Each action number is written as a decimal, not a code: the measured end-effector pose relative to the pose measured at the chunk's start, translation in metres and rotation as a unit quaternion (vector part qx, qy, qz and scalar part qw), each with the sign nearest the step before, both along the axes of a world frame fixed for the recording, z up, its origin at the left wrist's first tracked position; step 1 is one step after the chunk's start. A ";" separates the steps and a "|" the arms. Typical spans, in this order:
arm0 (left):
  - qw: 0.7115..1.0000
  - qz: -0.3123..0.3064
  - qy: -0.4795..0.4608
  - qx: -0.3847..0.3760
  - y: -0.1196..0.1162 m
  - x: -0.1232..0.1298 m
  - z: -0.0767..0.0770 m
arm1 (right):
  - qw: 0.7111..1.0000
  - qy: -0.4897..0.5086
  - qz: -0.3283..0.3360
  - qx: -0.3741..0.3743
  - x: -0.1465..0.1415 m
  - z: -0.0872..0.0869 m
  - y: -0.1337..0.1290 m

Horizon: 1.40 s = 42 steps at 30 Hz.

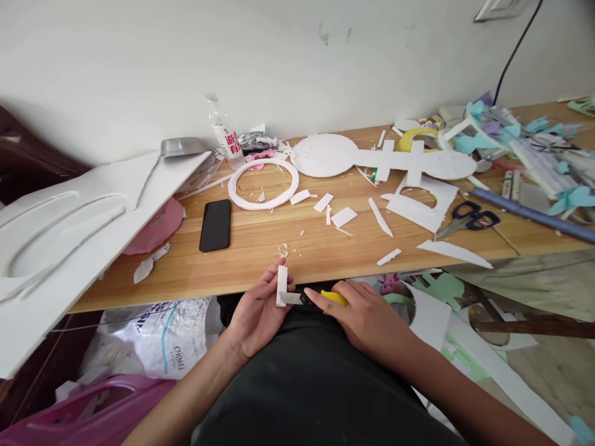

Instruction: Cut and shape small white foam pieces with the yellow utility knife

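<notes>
My left hand is closed around a small white foam strip, held upright just off the table's front edge. In my right hand is a yellow-and-black utility knife, its blade pointing left. The blade meets the lower part of the strip; how deep it goes I cannot tell. Small white crumbs lie on the wood just beyond my left fingertips. Farther back are a white foam ring and several loose white foam offcuts.
A black phone lies left of centre. Dark-handled scissors rest at right, near a long white foam cutout. A plastic bottle and a metal bowl stand at the back. A large white foam sheet leans over the left side.
</notes>
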<state>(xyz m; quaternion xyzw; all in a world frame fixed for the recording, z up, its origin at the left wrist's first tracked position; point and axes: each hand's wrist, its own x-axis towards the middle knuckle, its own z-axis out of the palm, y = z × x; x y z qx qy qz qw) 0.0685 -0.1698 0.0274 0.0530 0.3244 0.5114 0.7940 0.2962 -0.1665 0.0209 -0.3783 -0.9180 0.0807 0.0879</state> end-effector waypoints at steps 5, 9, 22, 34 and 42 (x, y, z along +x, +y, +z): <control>1.000 0.007 0.017 0.002 -0.001 -0.002 0.001 | 1.000 0.008 0.014 0.025 -0.009 0.006 0.005; 1.000 0.002 0.021 0.006 -0.002 -0.003 0.001 | 0.999 0.007 0.020 0.025 -0.011 0.008 0.005; 0.998 0.001 0.056 0.022 -0.001 0.008 -0.004 | 0.999 -0.008 0.021 0.030 -0.012 0.006 0.006; 0.999 -0.011 0.018 0.033 0.000 0.006 -0.006 | 0.999 0.011 0.006 0.047 -0.008 -0.004 0.003; 0.999 -0.020 -0.020 0.029 -0.004 0.002 -0.010 | 0.998 0.008 0.003 0.058 -0.008 -0.002 0.002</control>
